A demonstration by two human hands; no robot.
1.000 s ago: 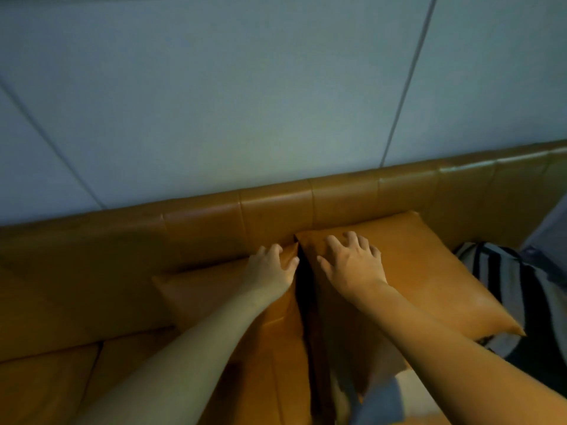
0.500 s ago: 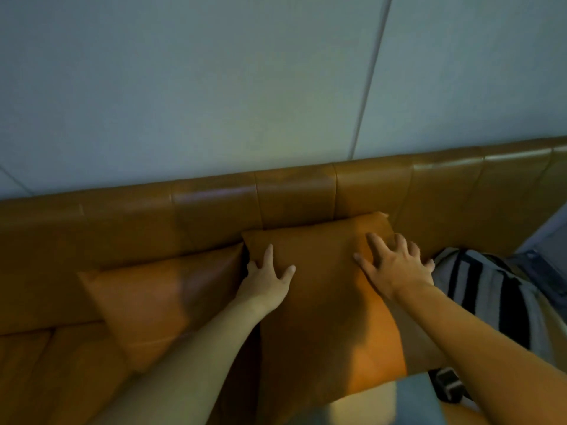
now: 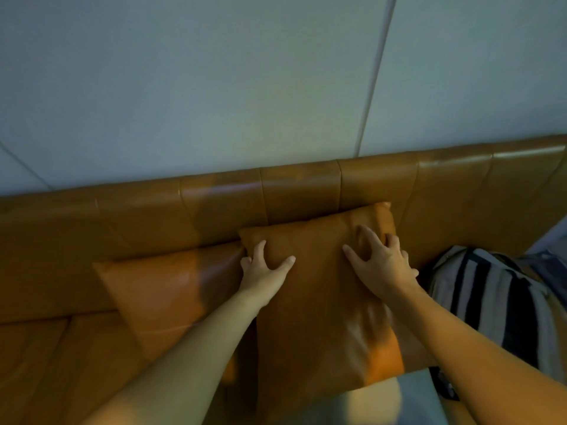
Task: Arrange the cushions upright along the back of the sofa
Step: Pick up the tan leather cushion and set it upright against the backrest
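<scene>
While both hands press on it, the tan cushion point(image 3: 325, 302) leans against the back of the sofa point(image 3: 214, 207), its top edge resting on the backrest just below the rim. The left hand point(image 3: 264, 271) sits on the cushion's upper left corner, fingers point(image 3: 259, 250) spread and curling over that edge, thumb flat on the face; it grips the corner loosely rather than clenching. The right hand point(image 3: 382, 265) lies near the upper right corner, fingers splayed and digging in, so the leather dimples under the tips. It pushes, palm down, not closed around anything. And beside it on the left, touching it, a second tan cushion point(image 3: 171, 296) stands tilted against the same backrest, one corner pointing left, its lower edge on the seat. Over at the right end of the sofa, just beside the right wrist, lies a black-and-grey striped cloth point(image 3: 497, 305). Behind the sofa, a pale wall point(image 3: 245, 87).
</scene>
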